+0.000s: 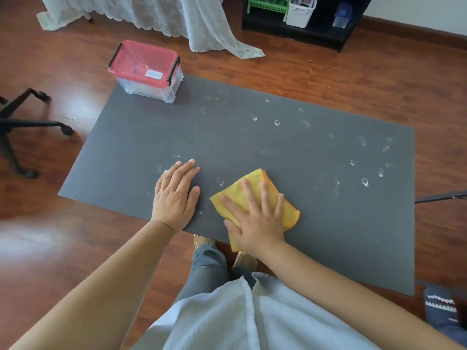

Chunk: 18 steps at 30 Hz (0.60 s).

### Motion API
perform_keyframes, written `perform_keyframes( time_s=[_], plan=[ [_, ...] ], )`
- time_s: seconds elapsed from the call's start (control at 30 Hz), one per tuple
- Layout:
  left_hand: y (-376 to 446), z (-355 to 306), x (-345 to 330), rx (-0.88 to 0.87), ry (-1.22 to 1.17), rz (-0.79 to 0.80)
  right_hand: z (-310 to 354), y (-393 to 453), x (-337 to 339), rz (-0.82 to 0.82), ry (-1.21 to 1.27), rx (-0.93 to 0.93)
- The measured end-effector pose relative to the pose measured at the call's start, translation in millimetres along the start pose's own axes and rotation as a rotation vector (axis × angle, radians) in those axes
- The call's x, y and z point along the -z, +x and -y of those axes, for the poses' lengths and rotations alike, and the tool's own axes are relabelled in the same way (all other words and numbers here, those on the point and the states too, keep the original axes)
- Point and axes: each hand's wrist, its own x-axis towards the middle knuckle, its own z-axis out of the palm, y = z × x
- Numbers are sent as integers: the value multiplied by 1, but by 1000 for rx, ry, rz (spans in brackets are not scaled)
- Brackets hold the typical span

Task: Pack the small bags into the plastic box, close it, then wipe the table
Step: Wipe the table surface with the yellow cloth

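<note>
Already latched, the plastic box (pixel 146 71) sits at the tabletop's (pixel 141 137) far left corner; its white label (pixel 154 74) is too blurred to read. The right hand (pixel 255 218) presses flat, fingers spread, on the yellow cloth (pixel 252 184); the left hand (pixel 174 193) lies open. Dry strokes might smear the white marks (pixel 365 182) or miss the far ones.

The dark grey desk (pixel 141 147) carries a closed plastic box (pixel 146 72) at its far left corner, a yellow cloth (pixel 255 183) near its front edge, and scattered white smudges (pixel 364 181).
</note>
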Motion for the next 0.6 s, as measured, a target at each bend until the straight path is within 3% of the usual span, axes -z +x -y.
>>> perform_keyframes(
  time_s=[0.17, 0.4, 0.6],
  plan=[
    [5, 14, 10, 79, -125, -100, 42, 67, 8, 36, -14, 130],
    [13, 53, 31, 175, -20, -117, -12, 79, 17, -15, 16, -19],
    [12, 94, 36, 350, 85, -47, 14, 26, 4, 0, -79, 316]
  ],
)
